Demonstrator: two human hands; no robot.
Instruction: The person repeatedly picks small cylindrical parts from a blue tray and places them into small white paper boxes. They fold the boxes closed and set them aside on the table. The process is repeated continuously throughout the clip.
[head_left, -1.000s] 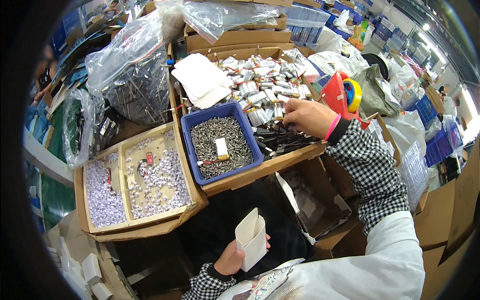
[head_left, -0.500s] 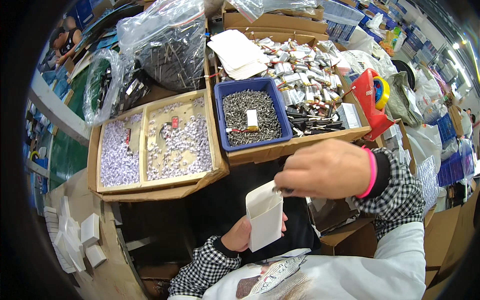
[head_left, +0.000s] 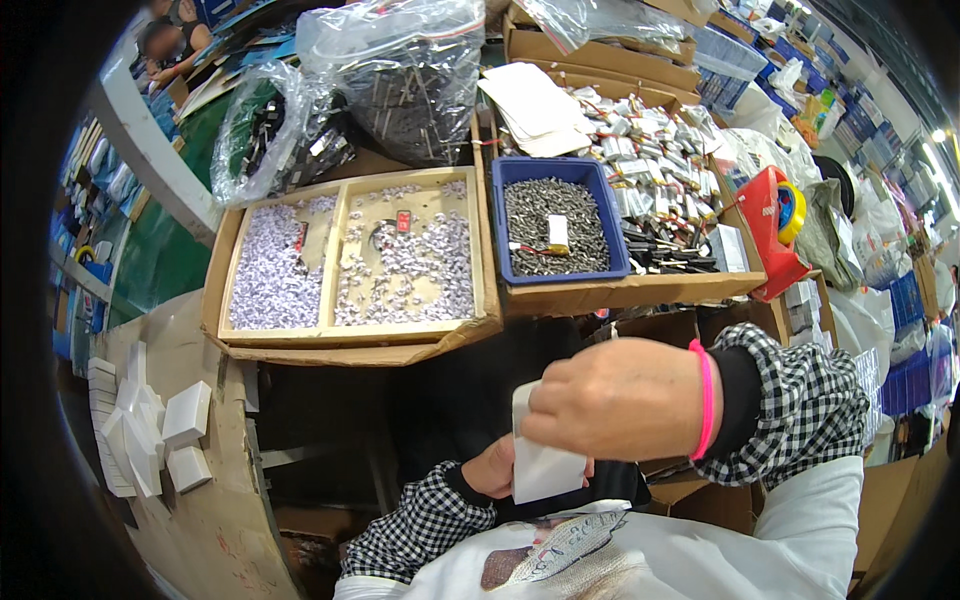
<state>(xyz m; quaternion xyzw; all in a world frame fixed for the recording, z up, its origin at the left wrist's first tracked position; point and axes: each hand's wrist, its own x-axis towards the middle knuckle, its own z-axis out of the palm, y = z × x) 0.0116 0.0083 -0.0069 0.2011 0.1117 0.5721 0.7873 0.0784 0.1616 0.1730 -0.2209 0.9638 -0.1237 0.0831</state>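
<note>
While held — blue tray (head_left: pixel 505 180) of grey parts (head_left: pixel 580 215)

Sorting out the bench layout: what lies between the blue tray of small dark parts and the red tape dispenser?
In the head view, a heap of small silver packs with dark wires lies between the blue tray and the red tape dispenser.

I count one small white cardboard box (head_left: pixel 540 465) between my two hands, one blue plastic tray (head_left: pixel 600 215) of grey parts (too many to number), one two-compartment cardboard tray (head_left: pixel 340 250), one red tape dispenser (head_left: pixel 775 235), two clear plastic bags (head_left: pixel 400 70) along the far edge.
</note>
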